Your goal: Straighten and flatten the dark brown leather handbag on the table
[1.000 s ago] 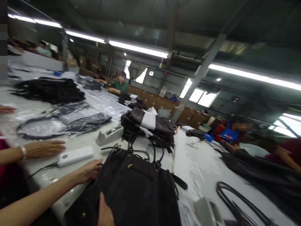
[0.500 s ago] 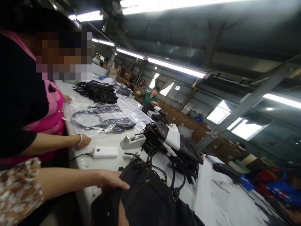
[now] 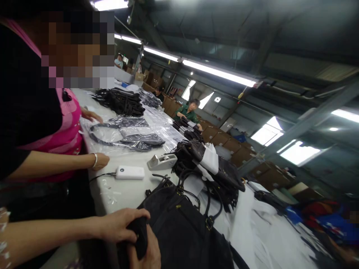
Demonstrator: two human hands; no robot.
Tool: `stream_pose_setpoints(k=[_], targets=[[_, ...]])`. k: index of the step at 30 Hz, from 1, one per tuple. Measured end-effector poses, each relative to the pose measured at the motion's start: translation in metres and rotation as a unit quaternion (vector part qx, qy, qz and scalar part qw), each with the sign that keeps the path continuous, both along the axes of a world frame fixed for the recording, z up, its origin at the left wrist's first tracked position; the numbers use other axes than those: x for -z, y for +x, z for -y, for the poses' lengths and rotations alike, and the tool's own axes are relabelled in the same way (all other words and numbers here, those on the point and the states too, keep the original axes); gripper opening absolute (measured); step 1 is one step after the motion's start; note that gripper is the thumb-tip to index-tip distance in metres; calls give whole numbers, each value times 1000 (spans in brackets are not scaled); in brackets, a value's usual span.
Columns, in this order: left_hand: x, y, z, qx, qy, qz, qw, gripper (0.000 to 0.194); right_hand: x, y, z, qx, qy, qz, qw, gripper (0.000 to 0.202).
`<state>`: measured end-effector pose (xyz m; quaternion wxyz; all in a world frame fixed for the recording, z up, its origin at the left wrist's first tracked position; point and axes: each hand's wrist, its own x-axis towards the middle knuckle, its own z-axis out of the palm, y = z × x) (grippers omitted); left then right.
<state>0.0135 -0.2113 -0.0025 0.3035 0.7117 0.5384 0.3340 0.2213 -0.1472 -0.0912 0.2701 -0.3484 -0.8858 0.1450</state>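
Black soft fabric handbag [image 3: 182, 228] with looped handles lies on the white table's [image 3: 126, 190] near edge. Your left hand [image 3: 120, 224] and right hand [image 3: 147, 250] pinch its floppy corner; it looks limp, so I'd support it underneath.

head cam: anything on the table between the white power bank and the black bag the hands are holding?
Nothing solid: in the head view, only bare white table with scraps of clear film separates the white power bank from the black bag.

Dim hall, glare off ceiling tube lights [image 3: 218, 73] & windows [image 3: 297, 153]; edges warped, slight blur.
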Motion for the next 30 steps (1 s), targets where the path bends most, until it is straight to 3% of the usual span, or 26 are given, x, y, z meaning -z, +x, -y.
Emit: stream_pose_setpoints(k=[2,4,6,8,11,13,16,19,23,30], targets=[[0,1,-3,7,-13,1,1000,58,1,18,0,-15,3,4,1000,88],[-1,-1,-4,15,-20,-6,1000,58,5,48,-3,9,28,32,999,113],[-6,-3,-1,17,-32,-36,999,64,6,85,-4,51,62,101,992,122],[-15,-1,5,-11,-39,-130,991,76,2,116,-1,92,89,170,977,114],[-29,13,11,-66,20,-311,948,102,-17,135,9,138,103,202,964,90],[-31,27,11,-29,62,-369,927,114,-34,132,16,138,94,208,964,72],[-24,44,5,72,72,-393,914,120,-54,122,23,130,74,227,962,41],[-15,53,-4,81,92,-416,901,107,-64,121,25,121,65,218,966,19],[-11,51,-16,78,128,-423,894,69,-75,129,21,107,94,191,971,16],[10,28,-34,98,201,-408,885,27,-95,145,11,74,175,142,971,8]])
